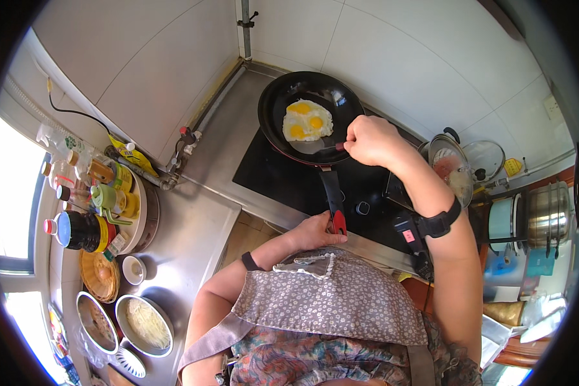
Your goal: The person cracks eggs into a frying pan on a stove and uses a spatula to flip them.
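Observation:
A black frying pan (277,116) stands on the dark cooktop (270,166). Inside it lies a joined round of fried eggs (308,120) with three yellow yolks and set whites. My left hand (313,230) grips the end of the black-and-red pan handle (333,190). Over the pan's right rim, my right hand (374,139) is closed around the dark red handle of a spatula (313,145). The spatula's flat blade rests low in the pan, at the near edge of the eggs. Much of its handle is hidden by my fingers.
Bottles of sauce and oil (118,202) crowd a round rack on the left. Below are a wicker basket (98,275), a white cup (134,269) and a metal bowl of pale shreds (147,323). A lidded pot (448,166) stands right. A gas pipe (219,108) follows the wall.

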A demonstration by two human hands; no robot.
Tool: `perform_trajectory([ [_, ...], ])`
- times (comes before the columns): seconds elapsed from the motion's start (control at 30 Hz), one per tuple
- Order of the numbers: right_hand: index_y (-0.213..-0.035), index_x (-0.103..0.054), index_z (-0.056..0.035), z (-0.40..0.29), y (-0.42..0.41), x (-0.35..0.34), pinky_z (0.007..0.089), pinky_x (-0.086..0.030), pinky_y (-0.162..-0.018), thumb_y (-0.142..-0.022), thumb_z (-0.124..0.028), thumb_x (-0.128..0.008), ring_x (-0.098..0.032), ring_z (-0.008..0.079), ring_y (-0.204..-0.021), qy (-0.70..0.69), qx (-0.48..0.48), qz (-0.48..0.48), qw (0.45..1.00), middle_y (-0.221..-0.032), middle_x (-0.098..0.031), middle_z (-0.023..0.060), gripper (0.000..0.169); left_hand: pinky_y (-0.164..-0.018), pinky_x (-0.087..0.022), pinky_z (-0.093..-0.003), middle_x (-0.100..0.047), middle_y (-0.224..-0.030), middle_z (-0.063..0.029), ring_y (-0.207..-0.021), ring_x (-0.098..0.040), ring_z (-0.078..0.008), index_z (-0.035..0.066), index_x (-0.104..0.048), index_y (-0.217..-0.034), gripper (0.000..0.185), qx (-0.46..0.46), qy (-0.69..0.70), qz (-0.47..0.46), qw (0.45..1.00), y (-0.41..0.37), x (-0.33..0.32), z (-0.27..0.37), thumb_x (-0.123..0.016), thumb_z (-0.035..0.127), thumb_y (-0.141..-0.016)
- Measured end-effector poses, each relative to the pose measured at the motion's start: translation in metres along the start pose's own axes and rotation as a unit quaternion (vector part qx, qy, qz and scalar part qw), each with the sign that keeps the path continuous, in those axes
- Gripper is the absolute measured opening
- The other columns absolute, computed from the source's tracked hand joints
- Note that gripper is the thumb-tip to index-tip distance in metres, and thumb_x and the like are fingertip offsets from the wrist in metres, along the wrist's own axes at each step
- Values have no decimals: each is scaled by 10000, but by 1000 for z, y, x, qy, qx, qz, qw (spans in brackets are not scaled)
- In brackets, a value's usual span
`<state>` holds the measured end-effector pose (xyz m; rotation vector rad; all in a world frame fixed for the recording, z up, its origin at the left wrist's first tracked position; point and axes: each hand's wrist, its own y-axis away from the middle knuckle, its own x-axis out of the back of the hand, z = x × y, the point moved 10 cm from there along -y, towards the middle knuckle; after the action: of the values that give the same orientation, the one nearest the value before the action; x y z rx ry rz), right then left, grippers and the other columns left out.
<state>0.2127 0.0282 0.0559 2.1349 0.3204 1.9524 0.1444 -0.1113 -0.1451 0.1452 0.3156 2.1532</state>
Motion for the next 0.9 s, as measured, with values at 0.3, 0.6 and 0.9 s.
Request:
perform_trajectory([
  [0.3, -832, -740, -122, 30, 24, 2, 423, -541, -764, -792, -258, -677, -680, 328, -862, 23, -12, 21, 999, -850, -709, 125, 156, -834, -492, -316, -681, -989, -115, -938, -646, -182, -31, -510, -1145, 618, 24, -64, -13, 998, 0, 3, -3, -791, 400, -803],
  [0.6, -896, -743, -141, 83, -4, 7, 384, -533, -780, -772, -236, -709, -676, 279, -885, 34, -48, 45, 997, -882, -716, 90, 160, -800, -510, -339, -694, -950, -140, -896, -674, -243, -49, -518, -1139, 641, -11, -57, 4, 998, -1, 5, -4, -787, 414, -788],
  [0.9, -966, -750, -182, 127, -59, 29, 366, -512, -868, -780, -232, -728, -653, 261, -1003, 51, -50, 53, 996, -1018, -710, 85, 194, -868, -500, -338, -691, -1026, -157, -980, -666, -238, -18, -529, -1120, 569, 6, -54, -4, 999, 4, 8, 0, -779, 391, -813],
])
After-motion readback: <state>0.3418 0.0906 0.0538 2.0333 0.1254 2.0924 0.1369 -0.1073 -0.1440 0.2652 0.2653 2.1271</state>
